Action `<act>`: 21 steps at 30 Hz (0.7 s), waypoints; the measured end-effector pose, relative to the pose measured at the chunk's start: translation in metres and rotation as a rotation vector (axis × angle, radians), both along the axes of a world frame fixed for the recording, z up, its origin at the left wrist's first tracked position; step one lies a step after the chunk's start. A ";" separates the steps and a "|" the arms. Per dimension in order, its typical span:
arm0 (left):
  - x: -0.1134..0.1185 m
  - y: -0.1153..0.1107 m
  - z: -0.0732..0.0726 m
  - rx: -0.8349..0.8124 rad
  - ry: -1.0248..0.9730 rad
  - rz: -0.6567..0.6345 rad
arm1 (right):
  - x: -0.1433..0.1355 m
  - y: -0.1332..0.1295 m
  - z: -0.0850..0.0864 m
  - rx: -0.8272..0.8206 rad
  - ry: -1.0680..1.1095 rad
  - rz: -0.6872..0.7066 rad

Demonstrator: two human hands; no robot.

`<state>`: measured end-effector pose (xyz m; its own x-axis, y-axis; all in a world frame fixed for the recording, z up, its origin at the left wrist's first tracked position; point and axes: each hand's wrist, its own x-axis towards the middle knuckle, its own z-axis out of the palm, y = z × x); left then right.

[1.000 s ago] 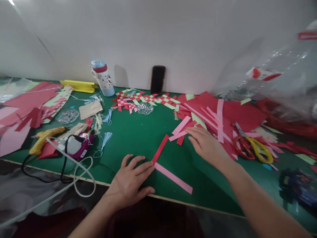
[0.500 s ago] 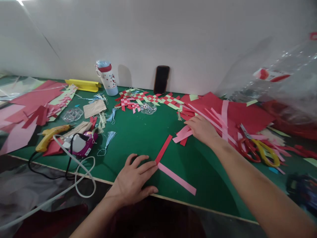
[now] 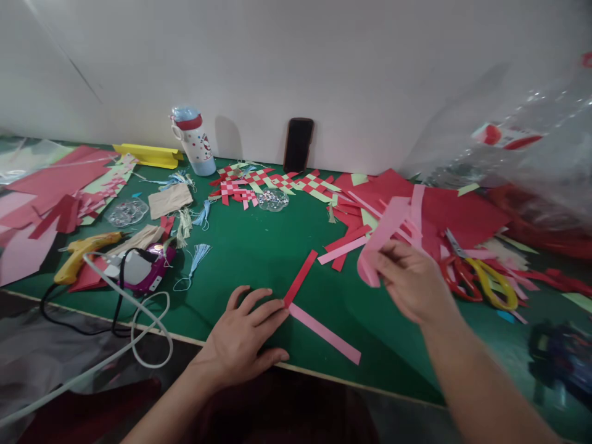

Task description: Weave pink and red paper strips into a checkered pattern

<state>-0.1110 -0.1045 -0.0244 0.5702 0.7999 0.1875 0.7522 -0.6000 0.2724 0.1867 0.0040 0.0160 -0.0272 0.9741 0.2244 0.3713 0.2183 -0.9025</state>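
The right grip (image 3: 414, 280) pinches a curled pink strip (image 3: 387, 227); left grip (image 3: 245, 336), spread, touches a red strip (image 3: 301, 277).

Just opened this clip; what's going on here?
A person's right hand holds up a curled pink paper strip. The left hand rests on the green tabletop, touching the corner where a red paper strip meets a second pink strip. Scissors lie to the right.

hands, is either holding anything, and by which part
The right hand pinches a curled pink strip near its lower end. The left hand grips nothing; it rests at the meeting ends of a red strip and a straight pink strip.
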 end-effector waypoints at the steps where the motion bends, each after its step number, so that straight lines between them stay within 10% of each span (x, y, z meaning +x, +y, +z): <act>1: 0.000 0.000 0.000 0.004 0.002 -0.004 | -0.009 -0.010 -0.006 -0.103 0.103 0.045; 21: 0.030 0.010 0.003 0.129 0.002 0.088 | -0.033 -0.034 -0.021 -0.269 0.151 0.079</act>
